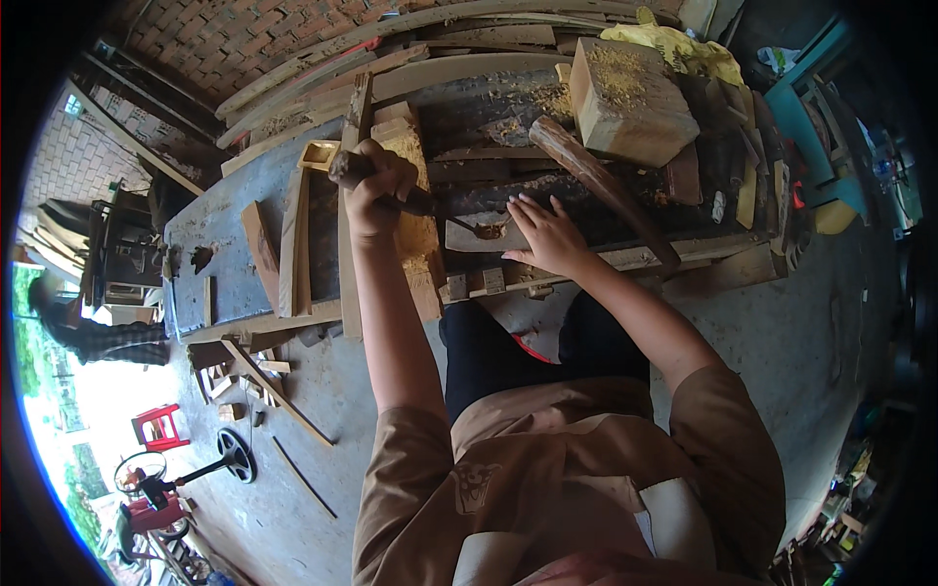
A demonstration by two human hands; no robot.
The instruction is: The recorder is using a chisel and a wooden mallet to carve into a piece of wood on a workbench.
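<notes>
My left hand (pixel 379 195) is closed round the thick dark wooden handle of a chisel (pixel 420 203). Its thin metal shaft slants down to the right, and the tip reaches a hollow cut in a small pale wood block (pixel 459 234). On that block's right end lies my right hand (pixel 547 234), flat with fingers spread, close beside the hollow. A long wooden club (pixel 596 181) lies slantwise to the right of that hand. Yellowish shavings cover a board (pixel 415 234) under my left forearm's right side.
A large squared timber block (pixel 635 112) stands on the dark workbench (pixel 220 244) at the back right, near a yellow sack (pixel 679 51). Planks line the brick wall. Offcuts lie on the floor at left, near a red stool (pixel 159 427). Another person (pixel 103 327) is at far left.
</notes>
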